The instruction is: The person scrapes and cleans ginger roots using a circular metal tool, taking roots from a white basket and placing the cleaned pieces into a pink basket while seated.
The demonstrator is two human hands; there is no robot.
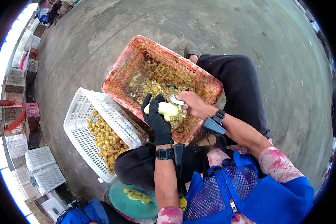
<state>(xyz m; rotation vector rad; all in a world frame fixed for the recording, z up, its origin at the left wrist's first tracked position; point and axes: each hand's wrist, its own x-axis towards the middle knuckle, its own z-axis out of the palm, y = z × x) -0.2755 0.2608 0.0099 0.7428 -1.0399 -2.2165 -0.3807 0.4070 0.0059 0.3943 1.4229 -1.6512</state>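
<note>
My left hand [158, 123], in a black glove, is closed around a pale yellow, peeled piece of ginger [167, 109]. In my bare right hand [196, 104] is a shiny metal tool with a rounded head [177, 99]; it is at the upper right end of the ginger, and its exact kind is unclear. Both hands are over a red plastic crate [109, 81], which has a layer of brown and yellow peelings [166, 71] inside. A small dark object [170, 85] lies on those scraps.
Left of the red crate, a tilted white crate [74, 115] holds unpeeled ginger [105, 139]. By my left leg, a green basin [119, 205] contains peeled ginger [137, 195]. Stacked crates [44, 170] line the left side. A person in blue [91, 212] is at the lower left.
</note>
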